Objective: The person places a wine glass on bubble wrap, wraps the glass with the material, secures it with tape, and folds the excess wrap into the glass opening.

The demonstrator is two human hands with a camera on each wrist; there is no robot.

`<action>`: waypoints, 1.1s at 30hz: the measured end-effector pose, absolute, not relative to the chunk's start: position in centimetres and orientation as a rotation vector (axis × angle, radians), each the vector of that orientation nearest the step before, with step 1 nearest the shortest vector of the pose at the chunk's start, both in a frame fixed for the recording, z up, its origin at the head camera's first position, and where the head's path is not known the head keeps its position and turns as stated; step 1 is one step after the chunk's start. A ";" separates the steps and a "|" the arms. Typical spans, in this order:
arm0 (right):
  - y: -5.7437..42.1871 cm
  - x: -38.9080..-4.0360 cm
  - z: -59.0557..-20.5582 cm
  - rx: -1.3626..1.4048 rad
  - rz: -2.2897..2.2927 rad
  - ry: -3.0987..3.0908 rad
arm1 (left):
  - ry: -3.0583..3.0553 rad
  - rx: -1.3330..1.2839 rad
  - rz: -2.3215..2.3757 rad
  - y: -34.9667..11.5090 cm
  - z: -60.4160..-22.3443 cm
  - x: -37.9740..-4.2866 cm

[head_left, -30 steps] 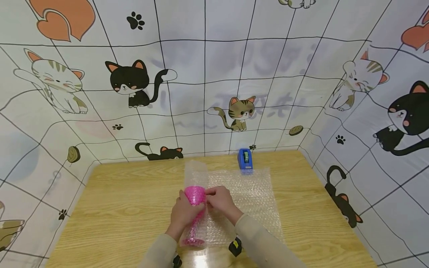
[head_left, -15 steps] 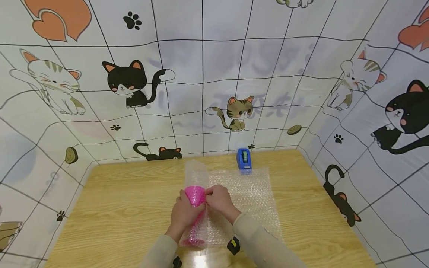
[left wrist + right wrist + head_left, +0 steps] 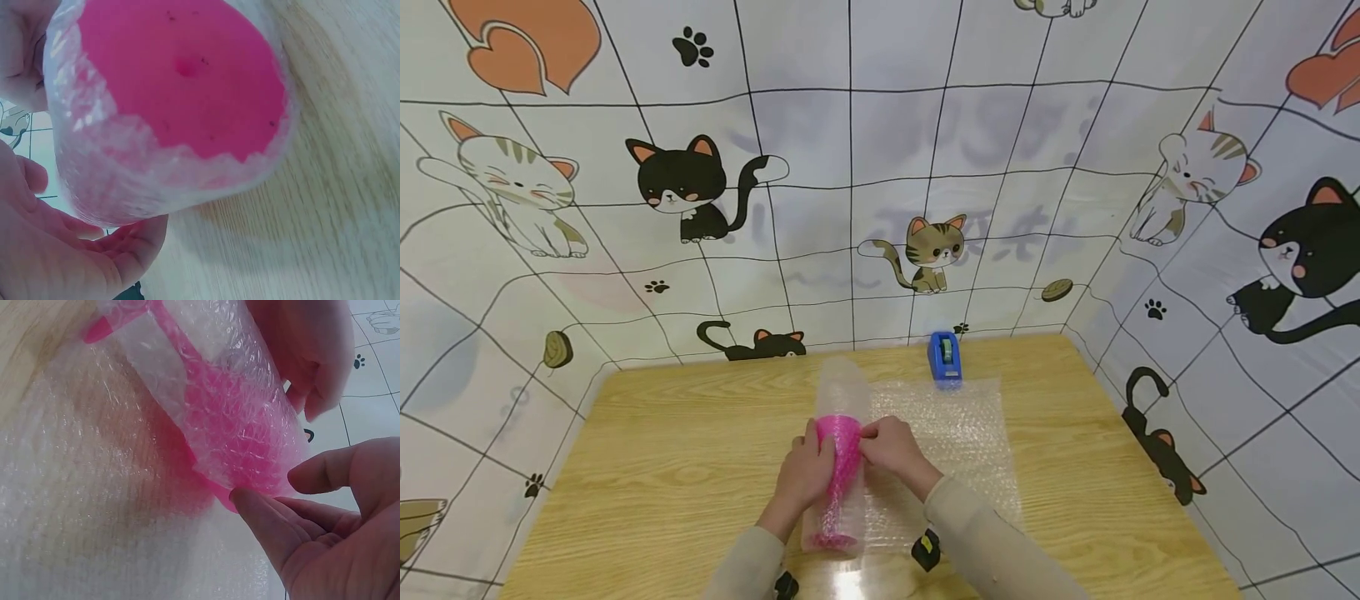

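A pink goblet [image 3: 841, 442] lies on its side, rolled in clear bubble wrap [image 3: 943, 450]. Its rim points away and its foot [image 3: 187, 75] faces the left wrist camera. My left hand [image 3: 805, 472] holds the goblet's left side through the wrap, thumb over the top and fingers curving down the side. At the right of the rim, my right hand [image 3: 895, 446] has its thumb and fingers at the wrap's edge, pinching it against the cup. In the right wrist view the thumb [image 3: 247, 503] touches beside the rim and the left hand [image 3: 306, 356] is partly hidden.
More bubble wrap spreads flat to the right of the roll, and a sleeve of it extends past the rim. A blue tape dispenser [image 3: 945, 357] stands at the back on the wrap's far edge. The wooden table [image 3: 677, 467] is enclosed by cat-print walls.
My left hand has shifted slightly left, its thumb drawing back from across the cup, so more pink shows. The roll has shifted slightly right. My right hand stays at the rim.
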State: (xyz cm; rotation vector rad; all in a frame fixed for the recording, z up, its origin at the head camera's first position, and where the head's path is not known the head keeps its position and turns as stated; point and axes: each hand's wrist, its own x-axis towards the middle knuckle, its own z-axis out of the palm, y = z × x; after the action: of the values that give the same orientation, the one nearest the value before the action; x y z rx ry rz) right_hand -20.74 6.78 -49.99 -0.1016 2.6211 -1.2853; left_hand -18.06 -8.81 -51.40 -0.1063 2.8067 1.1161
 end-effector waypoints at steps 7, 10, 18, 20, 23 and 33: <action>6.6 -20.8 -50.2 -0.018 -1.341 2.539 | 2.812 -0.059 1.148 -9.7 -51.9 -18.1; 6.5 -20.8 -50.4 0.006 -1.347 2.536 | 2.766 -0.070 1.204 -10.1 -51.9 -18.1; 6.0 -20.5 -50.9 -0.056 -1.380 2.591 | 2.598 -0.085 1.382 -11.0 -52.3 -18.4; 5.9 -20.4 -51.0 -0.082 -1.384 2.612 | 2.552 -0.059 1.458 -11.1 -52.4 -18.4; 5.6 -20.4 -51.2 -0.096 -1.394 2.630 | 2.512 -0.030 1.525 -11.2 -52.7 -18.4; 4.7 -20.1 -51.3 -0.110 -1.324 2.724 | 2.492 -0.088 1.504 -11.4 -52.7 -18.1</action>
State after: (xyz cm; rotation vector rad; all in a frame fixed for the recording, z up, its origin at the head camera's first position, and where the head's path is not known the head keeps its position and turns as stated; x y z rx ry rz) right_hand -20.08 4.71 -51.28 -0.1104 2.7237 -1.3237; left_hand -18.05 -11.39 -52.70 -0.0876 2.4916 1.5045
